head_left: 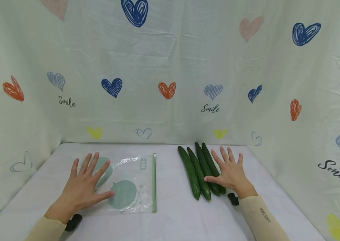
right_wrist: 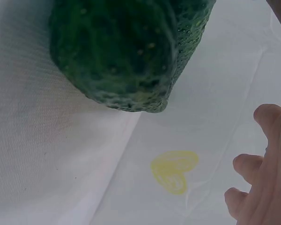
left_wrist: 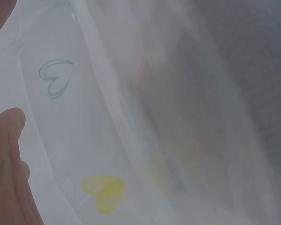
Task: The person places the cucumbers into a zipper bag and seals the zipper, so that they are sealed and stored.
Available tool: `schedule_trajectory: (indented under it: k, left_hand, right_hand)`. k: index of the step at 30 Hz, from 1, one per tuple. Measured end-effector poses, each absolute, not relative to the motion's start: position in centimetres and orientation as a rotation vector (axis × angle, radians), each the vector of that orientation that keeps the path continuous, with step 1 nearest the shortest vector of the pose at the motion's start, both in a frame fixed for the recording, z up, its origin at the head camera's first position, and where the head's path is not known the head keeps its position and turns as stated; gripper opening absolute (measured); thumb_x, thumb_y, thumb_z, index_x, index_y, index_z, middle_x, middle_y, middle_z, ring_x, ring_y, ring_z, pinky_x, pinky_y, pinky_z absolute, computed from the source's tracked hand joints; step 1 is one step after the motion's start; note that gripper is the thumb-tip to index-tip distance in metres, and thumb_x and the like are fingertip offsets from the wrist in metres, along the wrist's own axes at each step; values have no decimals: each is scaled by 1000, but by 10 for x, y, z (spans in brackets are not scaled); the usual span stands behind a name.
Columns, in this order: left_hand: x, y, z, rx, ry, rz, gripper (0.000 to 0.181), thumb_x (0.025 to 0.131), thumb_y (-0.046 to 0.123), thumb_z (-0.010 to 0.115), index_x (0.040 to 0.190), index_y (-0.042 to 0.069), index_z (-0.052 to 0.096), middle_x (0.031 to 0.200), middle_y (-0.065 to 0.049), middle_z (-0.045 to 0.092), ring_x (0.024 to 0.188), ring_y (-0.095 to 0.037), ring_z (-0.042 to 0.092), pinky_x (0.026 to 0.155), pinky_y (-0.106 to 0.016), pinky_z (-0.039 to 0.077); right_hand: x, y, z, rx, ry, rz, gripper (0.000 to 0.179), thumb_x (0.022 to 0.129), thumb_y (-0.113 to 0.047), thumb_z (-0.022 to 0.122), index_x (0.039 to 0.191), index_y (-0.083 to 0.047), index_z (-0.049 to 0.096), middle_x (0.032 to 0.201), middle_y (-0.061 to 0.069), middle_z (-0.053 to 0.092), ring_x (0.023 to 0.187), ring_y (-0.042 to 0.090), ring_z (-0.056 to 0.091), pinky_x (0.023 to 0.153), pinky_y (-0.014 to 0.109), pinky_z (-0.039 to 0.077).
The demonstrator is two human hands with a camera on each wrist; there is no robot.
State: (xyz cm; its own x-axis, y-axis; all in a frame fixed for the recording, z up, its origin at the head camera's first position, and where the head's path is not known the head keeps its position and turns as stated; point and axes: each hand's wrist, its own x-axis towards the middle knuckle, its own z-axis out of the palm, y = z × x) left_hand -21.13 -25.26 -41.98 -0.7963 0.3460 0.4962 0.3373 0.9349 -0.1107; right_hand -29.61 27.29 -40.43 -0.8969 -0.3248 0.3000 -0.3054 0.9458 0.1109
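Note:
A clear zip bag [head_left: 142,201] printed with pale green speech bubbles lies flat on the left, its green zip edge [head_left: 154,184] facing right. My left hand [head_left: 80,189], fingers spread and holding nothing, is over the bag's left part and hides some of it. To the right, several dark green cucumbers [head_left: 190,172] lie side by side, pointing away from me. My right hand [head_left: 231,174] is spread at their right side, its thumb overlapping them in the head view; whether it touches them I cannot tell. Close up in the right wrist view are rounded cucumber ends [right_wrist: 117,61].
A white cloth covers the table [head_left: 170,224]. Pale curtains [head_left: 170,57] with printed hearts and the word Smile stand behind and at both sides. A small black device [head_left: 73,222] is at the left wrist, another [head_left: 233,199] at the right.

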Motion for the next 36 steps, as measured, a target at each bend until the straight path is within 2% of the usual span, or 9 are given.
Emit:
schedule_trajectory:
  k: [2, 6, 9, 14, 19, 23, 27, 31, 36]
  left_hand:
    - [-211, -252, -420, -494, -2563, 20, 103, 71, 82, 52, 150, 20, 31, 156, -21, 13, 143, -40, 7, 112, -61, -5]
    - [-210, -249, -419, -511, -2573, 20, 102, 72, 82, 51, 151, 21, 28, 157, -20, 11, 144, -38, 4, 111, -61, -5]
    - [-209, -247, -419, -516, -2569, 20, 103, 72, 82, 51, 152, 22, 26, 158, -19, 10, 144, -38, 3, 111, -61, -5]
    - [-209, -236, -416, -552, -2582, -35, 102, 72, 81, 53, 150, 18, 32, 156, -21, 14, 144, -38, 5, 112, -60, -3]
    - [-207, -218, -413, -597, -2675, -164, 103, 74, 77, 56, 152, 15, 28, 158, -18, 6, 145, -37, 0, 112, -60, -3]
    - [-209, -204, -413, -630, -2700, -187, 104, 73, 79, 55, 152, 17, 28, 159, -16, 6, 145, -35, -2, 112, -60, 1]
    - [-214, -190, -417, -682, -2713, -191, 104, 72, 82, 51, 152, 19, 30, 158, -16, 10, 145, -36, 4, 111, -61, 7]
    - [-220, -176, -419, -727, -2749, -215, 101, 73, 80, 54, 151, 19, 33, 158, -16, 13, 143, -38, 13, 111, -62, 13]
    - [-227, -165, -416, -758, -2802, -229, 98, 74, 78, 55, 149, 19, 36, 155, -20, 19, 141, -41, 19, 108, -63, 21]
  right_hand:
    - [-296, 273, -404, 460, -2786, -88, 112, 66, -91, 43, 154, -26, 19, 158, 17, 12, 143, 43, 2, 103, 73, -7]
    - [-295, 271, -404, 501, -2769, -60, 112, 67, -89, 46, 154, -24, 22, 157, 18, 14, 143, 42, 4, 104, 73, -4]
    - [-294, 270, -403, 580, -2724, -27, 110, 68, -85, 51, 153, -21, 26, 156, 19, 19, 143, 42, 9, 107, 70, 1]
    - [-292, 264, -399, 690, -2660, 43, 106, 70, -80, 57, 151, -19, 30, 154, 18, 24, 142, 40, 15, 110, 64, 10]
    - [-286, 242, -400, 792, -2673, 116, 104, 71, -79, 56, 152, -19, 29, 154, 17, 27, 142, 38, 17, 111, 61, 12]
    - [-284, 217, -402, 876, -2726, 122, 103, 72, -82, 52, 152, -22, 28, 154, 15, 26, 143, 36, 17, 113, 58, 14]
    - [-280, 193, -406, 942, -2806, 116, 104, 71, -84, 48, 153, -24, 26, 156, 13, 24, 144, 34, 15, 115, 54, 13]
    - [-280, 171, -410, 1000, -2857, 109, 103, 71, -85, 46, 153, -25, 26, 155, 13, 24, 144, 34, 15, 115, 51, 15]
    - [-278, 146, -410, 1037, -2935, 131, 102, 72, -82, 52, 152, -26, 27, 155, 13, 25, 144, 34, 15, 115, 50, 16]
